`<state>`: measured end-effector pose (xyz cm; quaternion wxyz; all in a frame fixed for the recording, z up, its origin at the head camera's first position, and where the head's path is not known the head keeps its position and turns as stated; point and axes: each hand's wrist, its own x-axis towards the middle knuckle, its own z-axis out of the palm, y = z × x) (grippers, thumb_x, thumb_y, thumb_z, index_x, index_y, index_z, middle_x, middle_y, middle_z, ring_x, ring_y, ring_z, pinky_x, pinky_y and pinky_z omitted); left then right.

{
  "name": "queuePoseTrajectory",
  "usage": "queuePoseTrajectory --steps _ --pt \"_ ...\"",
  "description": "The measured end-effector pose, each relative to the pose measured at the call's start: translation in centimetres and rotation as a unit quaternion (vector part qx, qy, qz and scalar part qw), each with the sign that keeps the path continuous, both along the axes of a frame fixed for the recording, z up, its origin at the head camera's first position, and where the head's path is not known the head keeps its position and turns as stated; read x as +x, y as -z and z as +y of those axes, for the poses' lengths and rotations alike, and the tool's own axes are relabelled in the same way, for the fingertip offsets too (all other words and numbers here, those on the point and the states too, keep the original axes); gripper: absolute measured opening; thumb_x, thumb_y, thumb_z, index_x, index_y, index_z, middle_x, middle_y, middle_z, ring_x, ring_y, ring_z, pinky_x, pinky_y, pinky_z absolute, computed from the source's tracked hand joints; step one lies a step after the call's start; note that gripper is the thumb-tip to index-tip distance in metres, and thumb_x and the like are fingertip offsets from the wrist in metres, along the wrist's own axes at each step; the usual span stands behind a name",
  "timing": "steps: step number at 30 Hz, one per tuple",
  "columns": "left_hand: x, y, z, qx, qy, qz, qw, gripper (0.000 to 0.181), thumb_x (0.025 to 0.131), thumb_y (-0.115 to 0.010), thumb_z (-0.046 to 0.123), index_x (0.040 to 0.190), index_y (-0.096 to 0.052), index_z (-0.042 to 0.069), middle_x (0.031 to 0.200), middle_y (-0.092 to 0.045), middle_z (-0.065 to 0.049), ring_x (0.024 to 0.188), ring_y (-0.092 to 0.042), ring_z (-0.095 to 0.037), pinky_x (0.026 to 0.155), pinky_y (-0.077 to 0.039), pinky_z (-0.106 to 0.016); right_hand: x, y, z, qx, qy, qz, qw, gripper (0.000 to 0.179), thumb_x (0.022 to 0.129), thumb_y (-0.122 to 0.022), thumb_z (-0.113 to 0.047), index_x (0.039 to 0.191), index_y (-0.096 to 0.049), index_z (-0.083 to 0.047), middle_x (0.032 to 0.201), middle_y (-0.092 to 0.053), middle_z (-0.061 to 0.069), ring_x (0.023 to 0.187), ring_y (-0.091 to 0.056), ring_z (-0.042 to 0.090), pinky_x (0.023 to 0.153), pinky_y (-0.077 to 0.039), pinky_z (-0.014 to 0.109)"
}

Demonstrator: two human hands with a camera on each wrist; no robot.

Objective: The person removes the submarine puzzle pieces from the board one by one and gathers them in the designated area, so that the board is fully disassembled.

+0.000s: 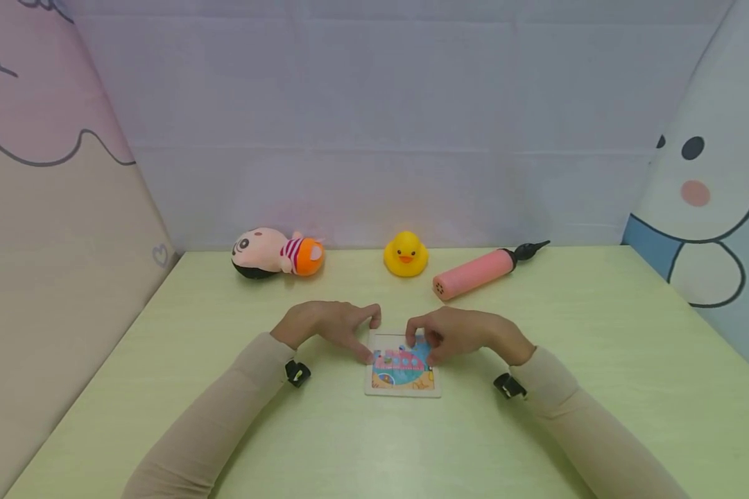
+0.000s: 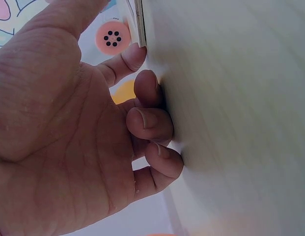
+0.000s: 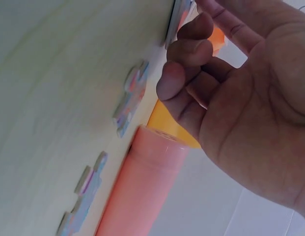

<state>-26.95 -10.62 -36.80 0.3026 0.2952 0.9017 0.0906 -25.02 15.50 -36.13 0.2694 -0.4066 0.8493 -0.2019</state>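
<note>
A jigsaw puzzle (image 1: 401, 373) in a white frame, with a pink and teal submarine picture, lies on the table in the head view. Bare white backing shows along its upper left. My left hand (image 1: 340, 324) is at the frame's left side, thumb on the edge and index finger by the upper corner. In the left wrist view the other fingertips (image 2: 151, 118) rest on the table. My right hand (image 1: 458, 331) bends over the upper right part, index finger and thumb around a blue puzzle piece (image 1: 422, 346). Its other fingers (image 3: 189, 51) are curled in the right wrist view.
Two loose puzzle pieces, a nearer one (image 3: 83, 199) and a farther one (image 3: 131, 98), lie beside the pink hand pump (image 1: 474, 274); my right hand hides them from the head view. A yellow rubber duck (image 1: 406, 254) and a doll (image 1: 277, 254) are near the back wall.
</note>
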Motion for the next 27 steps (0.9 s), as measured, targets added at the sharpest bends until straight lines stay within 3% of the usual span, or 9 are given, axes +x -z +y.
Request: queuePoseTrajectory --steps 16,27 --pt "0.01 0.07 0.11 -0.006 -0.002 -0.001 1.0 0.051 0.084 -0.076 0.054 0.111 -0.039 0.031 0.075 -0.04 0.001 0.074 -0.052 -0.016 0.068 -0.034 -0.032 0.28 -0.01 -0.17 0.004 0.046 0.048 0.9978 0.026 0.086 -0.078 -0.009 0.102 -0.065 -0.024 0.107 -0.051 0.005 0.094 -0.052 0.02 0.078 -0.046 0.032" --pt "-0.12 0.3 0.07 -0.007 -0.004 0.0 1.0 0.052 0.083 -0.075 0.056 0.112 -0.039 0.032 0.076 -0.042 0.001 0.076 -0.053 -0.016 0.068 -0.035 -0.032 0.3 -0.45 0.01 -0.013 0.012 0.092 0.9956 0.015 0.094 -0.067 -0.006 0.102 -0.064 -0.019 0.1 -0.056 -0.001 0.094 -0.055 0.021 0.084 -0.047 0.033"
